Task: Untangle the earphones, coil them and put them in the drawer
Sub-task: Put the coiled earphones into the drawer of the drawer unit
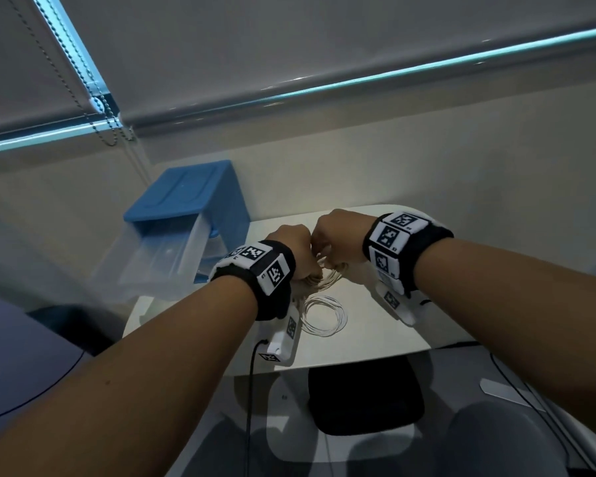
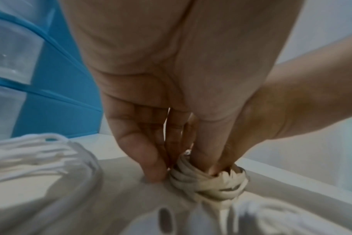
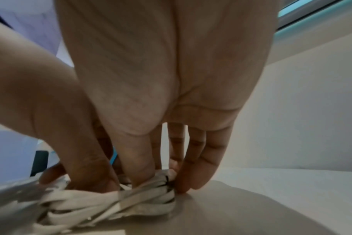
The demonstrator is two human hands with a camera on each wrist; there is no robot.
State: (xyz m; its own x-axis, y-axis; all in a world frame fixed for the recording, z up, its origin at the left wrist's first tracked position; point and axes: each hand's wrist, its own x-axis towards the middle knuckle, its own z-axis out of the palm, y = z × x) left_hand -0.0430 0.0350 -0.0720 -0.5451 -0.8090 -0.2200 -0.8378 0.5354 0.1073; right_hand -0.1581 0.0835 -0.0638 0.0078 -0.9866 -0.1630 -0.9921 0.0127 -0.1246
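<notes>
Both hands meet over the white table (image 1: 386, 335). My left hand (image 1: 303, 253) and right hand (image 1: 331, 235) both pinch a tightly wound bundle of white earphone cable (image 1: 327, 268). In the left wrist view the left hand (image 2: 183, 167) pinches the wound bundle (image 2: 207, 182), with the right hand's fingers pressed in beside it. The right wrist view shows the right hand (image 3: 167, 178) pinching the same bundle (image 3: 143, 200). A loose round coil of white cable (image 1: 324, 315) lies on the table just below the hands. The clear drawer (image 1: 152, 263) stands pulled out of the blue unit (image 1: 193, 194), left of the hands.
The table is small, with its front edge near me and a pale wall close behind it. A black seat (image 1: 365, 397) sits under the front edge. Bead chains of a blind (image 1: 93, 108) hang at the upper left. Black cables trail from the wrist cameras.
</notes>
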